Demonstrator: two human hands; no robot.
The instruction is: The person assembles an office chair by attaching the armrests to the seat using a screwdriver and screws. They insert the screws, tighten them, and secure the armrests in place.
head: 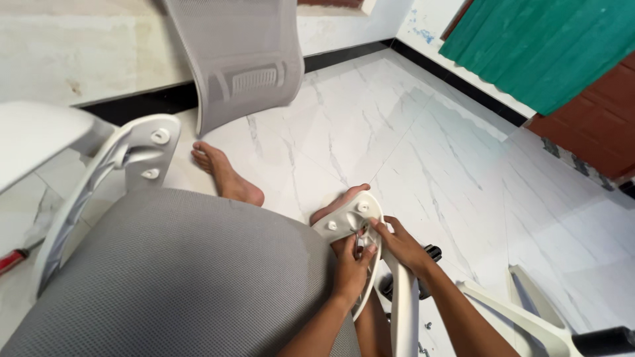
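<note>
Two hands meet at the white armrest bracket [349, 221] at the right edge of the grey mesh seat [172, 277]. Open marble floor [423, 145] spreads from 12 to 3 o'clock of the bracket, bounded by a dark skirting line and, far off at 2 o'clock, a green sheet [549, 46]. At 5 o'clock the white chair base [529, 317] and its black caster [605, 340] crowd the floor; a second armrest [99, 178] closes the seat's left edge, and a grey backrest [241, 59] stands at 11 o'clock. A red-handled tool [12, 259] lies at the far left, well apart.

The left hand [354, 264] rises from 6 o'clock, forearm along the seat edge, fingers curled and pressed against the bracket's underside, seemingly gripping a small tool, though that part is too small to tell. The right hand [400, 244] comes in from 5 o'clock, wrist bent, fingertips pinched together on a small fitting [364, 228] at the bracket's middle.

The bracket lies directly under both hands, touching them, its rounded top pointing to 12 o'clock. Two bare feet rest on the floor, one [228, 175] at 10 o'clock, the other partly hidden behind the bracket.
</note>
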